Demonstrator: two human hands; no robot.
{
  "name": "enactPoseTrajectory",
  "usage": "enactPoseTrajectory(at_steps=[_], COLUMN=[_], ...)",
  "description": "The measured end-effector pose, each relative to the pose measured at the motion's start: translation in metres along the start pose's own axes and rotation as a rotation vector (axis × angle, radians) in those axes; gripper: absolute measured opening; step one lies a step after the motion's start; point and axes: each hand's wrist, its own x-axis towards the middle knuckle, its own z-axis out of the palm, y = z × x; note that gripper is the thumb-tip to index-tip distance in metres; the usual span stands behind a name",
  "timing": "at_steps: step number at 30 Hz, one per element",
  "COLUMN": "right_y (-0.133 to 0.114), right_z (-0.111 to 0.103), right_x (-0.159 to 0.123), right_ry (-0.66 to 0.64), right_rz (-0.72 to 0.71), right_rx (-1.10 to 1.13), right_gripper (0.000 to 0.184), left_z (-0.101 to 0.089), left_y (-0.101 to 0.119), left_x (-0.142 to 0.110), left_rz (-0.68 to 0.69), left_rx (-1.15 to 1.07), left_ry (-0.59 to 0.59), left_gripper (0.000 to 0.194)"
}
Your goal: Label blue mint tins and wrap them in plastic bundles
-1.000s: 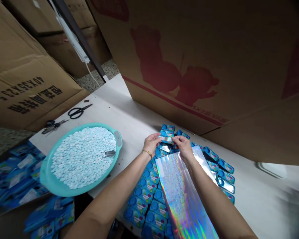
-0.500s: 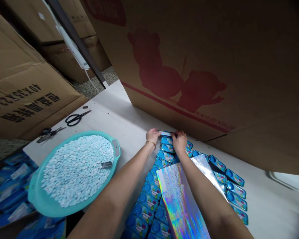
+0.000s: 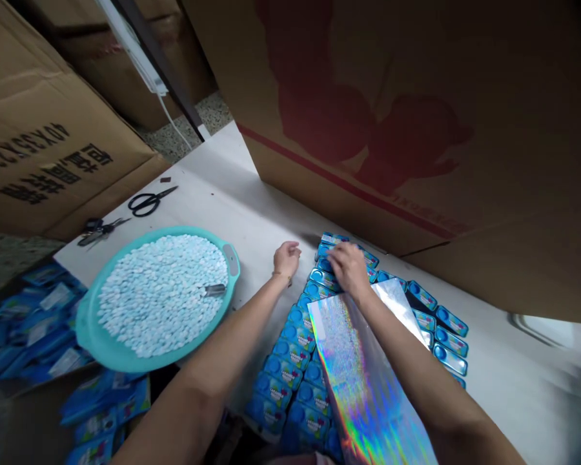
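Observation:
My left hand [image 3: 286, 259] hovers over the white table just left of the tins, fingers loosely bent and apart, with nothing visible in it. Over the far end of the rows is my right hand [image 3: 349, 268], its fingers slightly spread and bent down above the tins; no held thing shows. Small blue candy tins [image 3: 290, 353] lie in slanting rows. On the farthest tin sits a pale shiny strip [image 3: 330, 239]. A holographic silver sheet [image 3: 363, 381] rests on the tins, partly beneath my right forearm. Another silver sheet [image 3: 397, 303] lies beyond that forearm.
A turquoise basin [image 3: 90, 323] of pale candies, with a metal scoop [image 3: 215, 290], stands on the left. Black scissors [image 3: 145, 204] and keys [image 3: 101, 229] lie behind it. Blue packets [image 3: 39, 323] fill a carton at lower left. A large cardboard box [image 3: 319, 174] borders the table's back.
Both hands have let go of the shiny strip, which now lies on the farthest tin. My left hand has moved left off the tins; my right has shifted back from the strip. The view has shifted.

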Motion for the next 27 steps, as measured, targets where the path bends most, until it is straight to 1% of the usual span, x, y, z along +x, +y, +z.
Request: enactPoseTrajectory(at_steps=[1, 2, 3, 4, 5, 7, 8, 9, 11, 14, 16, 18, 20, 22, 24, 27], right_y=[-0.009, -0.016, -0.021, -0.025, -0.025, -0.021, -0.017, -0.013, -0.005, 0.002, 0.005, 0.006, 0.007, 0.008, 0.007, 0.003], right_z=[-0.003, -0.004, -0.004, -0.002, 0.002, 0.009, 0.013, 0.016, 0.02, 0.024, 0.028, 0.031, 0.031, 0.028, 0.021, 0.005], right_x=[-0.012, -0.025, -0.036, -0.046, -0.054, -0.064, -0.067, -0.068, -0.07, -0.076, -0.083, -0.091, -0.097, -0.101, -0.101, -0.099], right_ry=[-0.105, -0.198, -0.266, -0.302, -0.31, -0.281, -0.262, -0.245, -0.219, -0.157, -0.112, -0.087, -0.07, -0.069, -0.077, -0.088], right_rz=[-0.125, -0.219, -0.273, -0.288, -0.28, -0.251, -0.248, -0.256, -0.296, -0.372, -0.442, -0.509, -0.546, -0.561, -0.553, -0.448], right_rx=[0.032, 0.052, 0.054, 0.043, 0.031, 0.03, 0.038, 0.044, 0.043, -0.014, -0.069, -0.112, -0.131, -0.133, -0.115, -0.049], right_gripper=[0.025, 0.026, 0.028, 0.03, 0.032, 0.031, 0.031, 0.03, 0.027, 0.026, 0.027, 0.028, 0.029, 0.028, 0.026, 0.023], left_z=[-0.014, -0.027, -0.038, -0.047, -0.052, -0.054, -0.051, -0.047, -0.036, -0.024, -0.019, -0.017, -0.017, -0.017, -0.017, -0.017], left_y=[-0.003, -0.006, -0.008, -0.009, -0.01, -0.009, -0.008, -0.008, -0.007, -0.009, -0.012, -0.015, -0.016, -0.017, -0.017, -0.017], left_x=[-0.016, -0.035, -0.054, -0.073, -0.09, -0.116, -0.124, -0.129, -0.131, -0.127, -0.126, -0.126, -0.127, -0.128, -0.128, -0.127], left_rz=[0.062, 0.141, 0.225, 0.32, 0.405, 0.51, 0.536, 0.547, 0.537, 0.482, 0.457, 0.458, 0.47, 0.48, 0.485, 0.496], left_rx=[0.072, 0.173, 0.273, 0.367, 0.463, 0.632, 0.7, 0.753, 0.808, 0.807, 0.791, 0.783, 0.782, 0.781, 0.777, 0.767], left_ry=[-0.052, -0.127, -0.204, -0.314, -0.376, -0.389, -0.367, -0.341, -0.291, -0.206, -0.16, -0.141, -0.135, -0.131, -0.127, -0.129], left_gripper=[0.02, 0.018, 0.017, 0.017, 0.017, 0.024, 0.026, 0.026, 0.021, 0.012, 0.011, 0.012, 0.014, 0.015, 0.015, 0.015])
